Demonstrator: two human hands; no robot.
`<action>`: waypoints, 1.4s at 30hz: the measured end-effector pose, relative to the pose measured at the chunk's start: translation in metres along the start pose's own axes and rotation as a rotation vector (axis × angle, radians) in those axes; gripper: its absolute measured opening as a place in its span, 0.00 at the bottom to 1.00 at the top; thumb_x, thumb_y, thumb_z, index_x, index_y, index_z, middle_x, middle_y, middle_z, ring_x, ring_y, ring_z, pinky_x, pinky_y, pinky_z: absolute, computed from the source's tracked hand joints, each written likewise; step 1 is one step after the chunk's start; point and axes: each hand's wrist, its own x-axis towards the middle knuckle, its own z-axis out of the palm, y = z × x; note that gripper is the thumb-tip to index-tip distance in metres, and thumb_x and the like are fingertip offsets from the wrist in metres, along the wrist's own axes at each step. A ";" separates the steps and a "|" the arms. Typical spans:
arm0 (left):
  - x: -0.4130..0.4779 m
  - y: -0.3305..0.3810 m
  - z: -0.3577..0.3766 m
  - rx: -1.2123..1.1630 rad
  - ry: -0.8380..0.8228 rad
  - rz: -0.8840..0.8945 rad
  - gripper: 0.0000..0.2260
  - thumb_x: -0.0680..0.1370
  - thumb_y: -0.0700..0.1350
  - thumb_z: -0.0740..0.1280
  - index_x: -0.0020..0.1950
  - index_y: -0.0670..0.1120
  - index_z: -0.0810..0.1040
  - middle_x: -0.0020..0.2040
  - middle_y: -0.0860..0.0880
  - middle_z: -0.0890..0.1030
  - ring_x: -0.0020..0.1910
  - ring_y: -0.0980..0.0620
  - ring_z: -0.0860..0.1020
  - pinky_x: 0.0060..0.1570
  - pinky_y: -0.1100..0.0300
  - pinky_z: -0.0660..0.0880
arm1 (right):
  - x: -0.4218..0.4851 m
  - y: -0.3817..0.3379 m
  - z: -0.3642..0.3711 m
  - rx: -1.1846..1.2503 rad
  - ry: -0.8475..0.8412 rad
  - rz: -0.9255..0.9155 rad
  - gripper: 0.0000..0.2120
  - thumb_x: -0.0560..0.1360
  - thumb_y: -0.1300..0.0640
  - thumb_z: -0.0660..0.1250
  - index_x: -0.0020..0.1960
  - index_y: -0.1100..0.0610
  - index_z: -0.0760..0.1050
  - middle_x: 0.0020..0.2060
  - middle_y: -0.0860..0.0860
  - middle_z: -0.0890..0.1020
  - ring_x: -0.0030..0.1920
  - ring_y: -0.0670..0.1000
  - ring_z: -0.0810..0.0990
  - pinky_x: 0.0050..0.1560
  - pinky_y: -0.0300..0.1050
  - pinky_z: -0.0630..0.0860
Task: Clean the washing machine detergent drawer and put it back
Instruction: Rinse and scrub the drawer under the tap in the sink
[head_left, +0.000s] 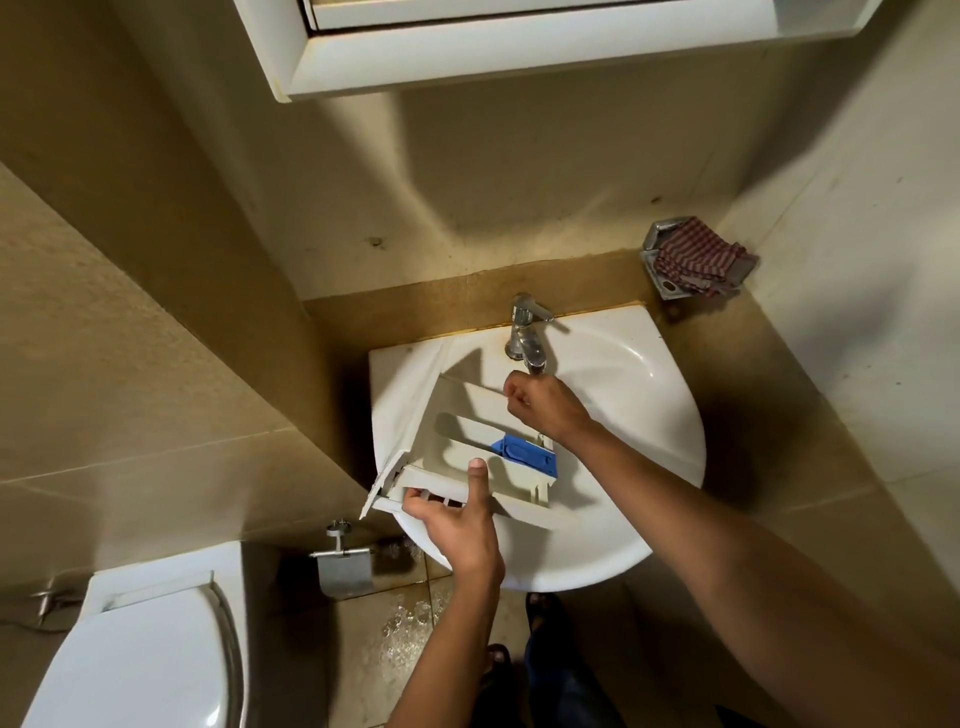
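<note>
The white detergent drawer (447, 441) lies across the white sink (639, 415), its front panel at the left and a blue insert (524, 454) at its right end. My left hand (457, 525) grips the drawer's near side wall, thumb up along the wall and fingers curled under it. My right hand (540, 405) hovers over the drawer's far side just below the chrome tap (527, 332), its fingers curled; whether it holds anything I cannot tell.
A striped red cloth (698, 257) lies on a chrome soap holder on the back right wall. A white toilet (140, 654) stands at lower left beside a paper holder (343, 566). A white cabinet (519, 47) hangs overhead. The floor below looks wet.
</note>
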 end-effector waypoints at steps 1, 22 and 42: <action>0.001 0.003 -0.001 -0.009 0.008 -0.001 0.30 0.73 0.46 0.75 0.67 0.46 0.59 0.61 0.38 0.75 0.58 0.31 0.76 0.58 0.35 0.75 | 0.004 -0.005 0.001 0.001 -0.005 -0.009 0.06 0.73 0.60 0.64 0.50 0.58 0.77 0.40 0.56 0.83 0.41 0.57 0.81 0.41 0.50 0.78; 0.003 0.010 0.000 -0.031 -0.043 -0.111 0.18 0.77 0.48 0.70 0.61 0.47 0.64 0.55 0.40 0.80 0.47 0.44 0.81 0.51 0.44 0.80 | 0.008 0.017 0.000 0.580 -0.261 0.210 0.15 0.73 0.65 0.71 0.59 0.62 0.75 0.45 0.49 0.79 0.47 0.45 0.78 0.52 0.42 0.72; 0.017 -0.010 -0.012 -0.005 -0.020 -0.114 0.16 0.80 0.49 0.65 0.59 0.48 0.59 0.41 0.49 0.74 0.32 0.53 0.74 0.36 0.55 0.77 | 0.040 0.016 0.002 1.976 -0.004 0.988 0.11 0.80 0.71 0.52 0.51 0.70 0.73 0.44 0.62 0.80 0.45 0.57 0.80 0.40 0.46 0.82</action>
